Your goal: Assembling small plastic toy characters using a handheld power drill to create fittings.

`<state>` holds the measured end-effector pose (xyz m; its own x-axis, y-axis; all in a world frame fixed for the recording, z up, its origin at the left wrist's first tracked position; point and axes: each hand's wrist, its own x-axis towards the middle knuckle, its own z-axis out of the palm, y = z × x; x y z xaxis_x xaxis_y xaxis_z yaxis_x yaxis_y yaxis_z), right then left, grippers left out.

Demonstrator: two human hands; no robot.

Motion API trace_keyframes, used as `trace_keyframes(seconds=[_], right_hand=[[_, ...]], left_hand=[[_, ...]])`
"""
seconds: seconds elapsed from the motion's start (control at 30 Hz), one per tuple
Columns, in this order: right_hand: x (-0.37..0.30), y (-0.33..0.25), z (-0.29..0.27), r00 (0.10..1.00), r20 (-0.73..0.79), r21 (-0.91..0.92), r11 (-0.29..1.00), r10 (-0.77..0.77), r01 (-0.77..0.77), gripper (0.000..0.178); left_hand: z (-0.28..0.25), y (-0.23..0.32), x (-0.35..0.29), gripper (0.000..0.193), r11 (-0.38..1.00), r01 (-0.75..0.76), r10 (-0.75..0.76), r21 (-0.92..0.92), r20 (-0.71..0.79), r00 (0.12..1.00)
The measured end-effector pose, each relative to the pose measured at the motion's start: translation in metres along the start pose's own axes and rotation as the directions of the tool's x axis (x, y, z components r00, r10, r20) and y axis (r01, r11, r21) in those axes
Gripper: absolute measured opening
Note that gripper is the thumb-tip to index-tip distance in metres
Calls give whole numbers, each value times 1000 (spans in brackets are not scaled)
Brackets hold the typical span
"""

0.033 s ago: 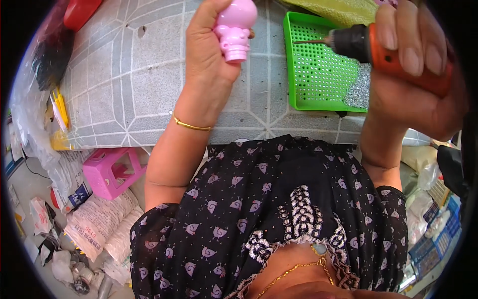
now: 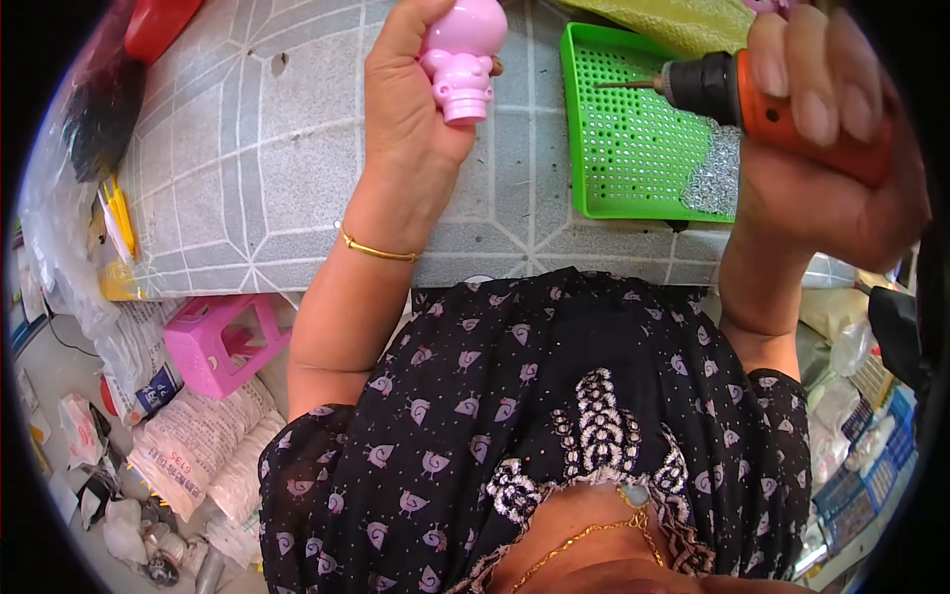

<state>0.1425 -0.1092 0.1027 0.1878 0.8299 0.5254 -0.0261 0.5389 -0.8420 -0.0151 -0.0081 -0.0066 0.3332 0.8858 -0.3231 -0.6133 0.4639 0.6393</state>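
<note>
My left hand [image 2: 401, 104] is closed round a glossy pink plastic toy figure [image 2: 462, 74] with a big round head and a threaded-looking neck at its lower end. I hold it over the far middle of the table, head end up in the picture. My right hand [image 2: 826, 148] wraps round an orange and black electric screwdriver [image 2: 708, 84]. Its thin bit points left, above a green perforated tray [image 2: 577, 148]. Many small silvery screws [image 2: 711, 178] are heaped in the tray's near right corner. The bit and the toy are well apart.
A grey patterned cloth covers the table [image 2: 297, 188]. Yellow-handled tools [image 2: 121, 220] and plastic bags [image 2: 59, 208] lie at its left edge, a yellow woven sack [image 2: 673, 22] beyond the tray. Below left are a pink stool [image 2: 213, 351] and printed sacks [image 2: 193, 450].
The toy in my left hand has shifted very slightly left. The screwdriver has moved a little to the right, its bit drawing back over the tray. Both grips stay the same.
</note>
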Motion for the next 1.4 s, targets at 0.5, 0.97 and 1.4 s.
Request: trace_keyframes(seconds=[0.5, 0.97, 1.4], right_hand=[[-5, 86, -3, 988, -110, 993, 31, -107, 114, 19], [-7, 85, -7, 987, -93, 992, 67, -128, 103, 19], [-7, 80, -14, 990, -46, 972, 221, -130, 74, 16]], left_hand=[[5, -5, 2, 32, 999, 9, -9, -39, 3, 1000], [8, -3, 0, 32, 999, 11, -10, -33, 23, 1000], [9, -3, -1, 31, 999, 21, -19, -43, 27, 999]])
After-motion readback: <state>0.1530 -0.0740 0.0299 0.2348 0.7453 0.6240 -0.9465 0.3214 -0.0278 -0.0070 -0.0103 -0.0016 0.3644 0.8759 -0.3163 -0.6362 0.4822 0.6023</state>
